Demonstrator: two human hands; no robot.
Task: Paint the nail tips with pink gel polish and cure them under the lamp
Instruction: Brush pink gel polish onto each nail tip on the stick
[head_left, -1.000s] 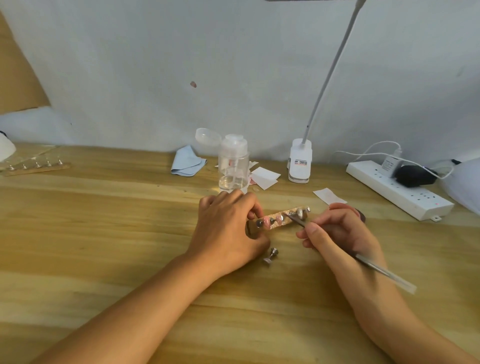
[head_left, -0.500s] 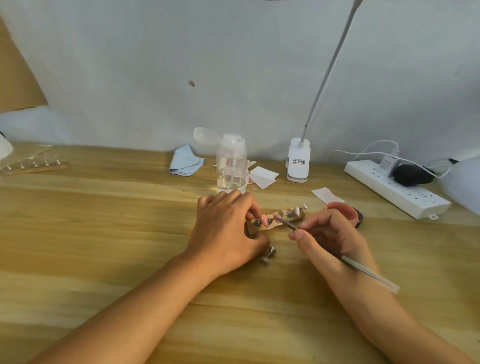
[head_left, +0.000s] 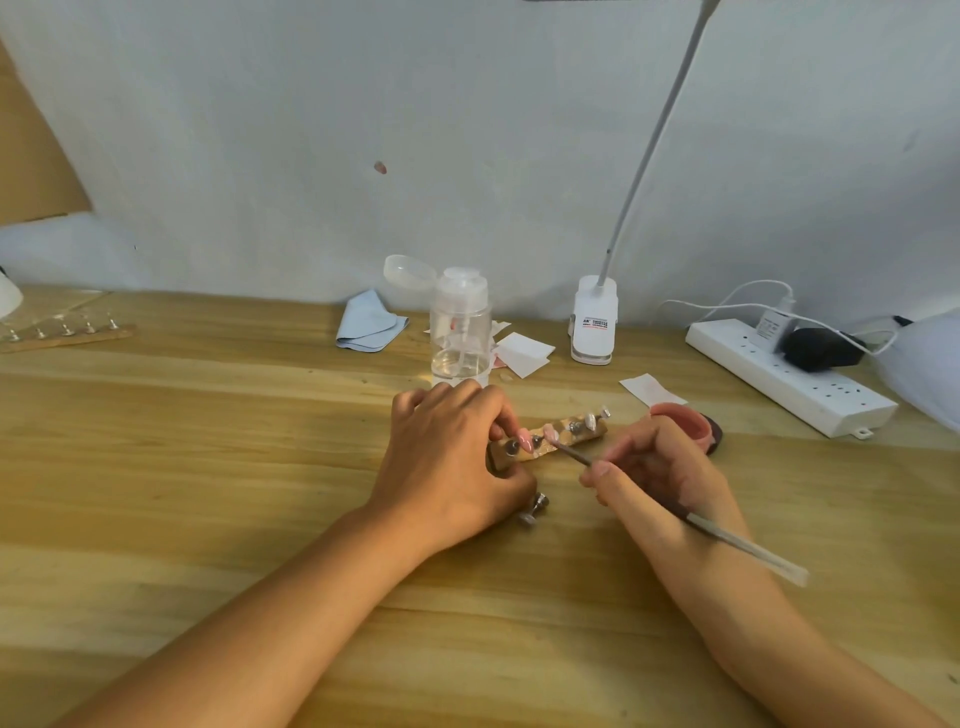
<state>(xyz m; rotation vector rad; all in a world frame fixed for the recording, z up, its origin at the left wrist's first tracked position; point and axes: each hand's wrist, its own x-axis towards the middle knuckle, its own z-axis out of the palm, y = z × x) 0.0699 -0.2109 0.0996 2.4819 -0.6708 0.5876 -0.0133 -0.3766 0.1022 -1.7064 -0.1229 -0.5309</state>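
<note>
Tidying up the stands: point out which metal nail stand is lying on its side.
The bare stand on the table next to the left hand: it lies tipped over, off the wooden strip, while the rest stand upright.

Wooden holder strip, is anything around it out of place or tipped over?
One metal stud lies on its side on the table beside the left hand, off the wooden holder strip. Also, a pink spot marks the wall.
</note>
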